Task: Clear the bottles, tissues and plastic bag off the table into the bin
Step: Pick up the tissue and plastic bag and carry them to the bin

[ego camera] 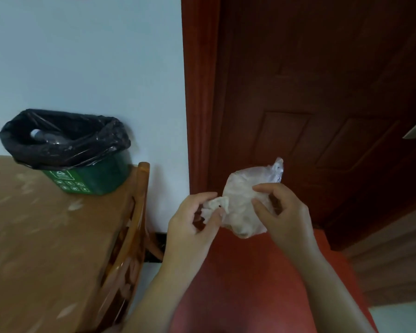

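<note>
Gripping one plastic bag (244, 206), right hand (285, 213) sits beside left hand (190, 227) pinching one tissue (214, 205).

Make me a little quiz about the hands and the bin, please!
1. True or false: the bin stands on the floor.
2. What does the left hand pinch? A) a crumpled tissue B) a spoon C) a cup
3. Fill in: the right hand holds a clear plastic ____.
Key: 1 false, it stands on the table; 2 A; 3 bag.
</note>
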`<state>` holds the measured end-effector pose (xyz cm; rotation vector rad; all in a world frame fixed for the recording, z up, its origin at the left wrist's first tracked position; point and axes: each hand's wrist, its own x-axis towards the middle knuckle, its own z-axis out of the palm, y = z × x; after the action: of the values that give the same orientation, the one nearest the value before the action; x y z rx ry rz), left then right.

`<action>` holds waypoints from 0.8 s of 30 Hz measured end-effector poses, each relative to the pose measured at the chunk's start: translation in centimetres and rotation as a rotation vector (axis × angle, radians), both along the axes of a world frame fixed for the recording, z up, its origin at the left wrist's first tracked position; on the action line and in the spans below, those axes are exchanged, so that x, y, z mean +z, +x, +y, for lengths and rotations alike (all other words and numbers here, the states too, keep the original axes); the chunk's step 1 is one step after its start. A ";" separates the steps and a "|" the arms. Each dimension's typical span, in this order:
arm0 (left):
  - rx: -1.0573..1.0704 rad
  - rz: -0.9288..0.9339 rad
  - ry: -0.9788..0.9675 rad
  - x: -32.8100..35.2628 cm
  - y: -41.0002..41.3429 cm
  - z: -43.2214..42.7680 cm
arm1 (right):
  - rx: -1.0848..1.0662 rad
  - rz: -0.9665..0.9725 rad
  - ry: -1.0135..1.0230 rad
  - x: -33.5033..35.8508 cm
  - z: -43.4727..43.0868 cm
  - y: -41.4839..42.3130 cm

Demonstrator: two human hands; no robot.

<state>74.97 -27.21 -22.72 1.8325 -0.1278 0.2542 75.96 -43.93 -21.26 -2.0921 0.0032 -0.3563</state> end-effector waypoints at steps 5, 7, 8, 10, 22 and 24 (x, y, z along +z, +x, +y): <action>0.122 -0.035 -0.018 0.3 4.4 0.2 | 0.131 -0.013 0.023 0.0 0.5 6.1; 0.168 -0.022 -0.048 0.5 6.0 0.3 | 0.198 -0.022 0.037 0.3 0.8 8.7; 0.195 -0.017 -0.053 0.7 6.8 0.3 | 0.230 -0.027 0.044 0.5 0.9 10.1; 0.272 -0.014 -0.032 1.1 8.6 0.4 | 0.295 -0.030 0.059 0.9 1.3 12.8; 0.693 -0.032 0.013 2.6 11.6 4.6 | 0.638 -0.056 0.089 1.3 8.7 21.9; 0.750 -0.041 0.045 3.0 11.6 6.2 | 0.678 -0.083 0.085 1.4 10.4 22.3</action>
<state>86.58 -21.03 -19.74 1.8538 0.5415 0.8140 98.26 -33.52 -19.84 -1.8614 -0.7083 -0.0253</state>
